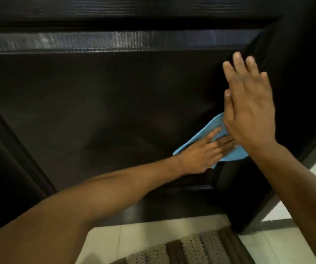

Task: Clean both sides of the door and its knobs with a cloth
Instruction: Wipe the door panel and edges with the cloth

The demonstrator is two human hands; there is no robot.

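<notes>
door (115,103): dark wood-grain, fills most of view; raised horizontal rail across upper part, recessed panel below, moulded frame edges at left and lower right; outer edge at far right, meeting pale floor.
cloth (208,134): light blue, spread flat against lower right of panel, just above panel's bottom corner moulding; one corner points up-right, lower edge partly behind right wrist.
left hand (201,155): fingers straight, pressing flat on cloth, forearm reaching in from lower left.
right hand (250,109): fingers straight and spread, palm toward door near its right edge, above cloth; holding nothing.
floor (290,242): pale tiles, open at lower right beyond door edge.
mat (191,248): striped brown and patterned, at door's foot.
</notes>
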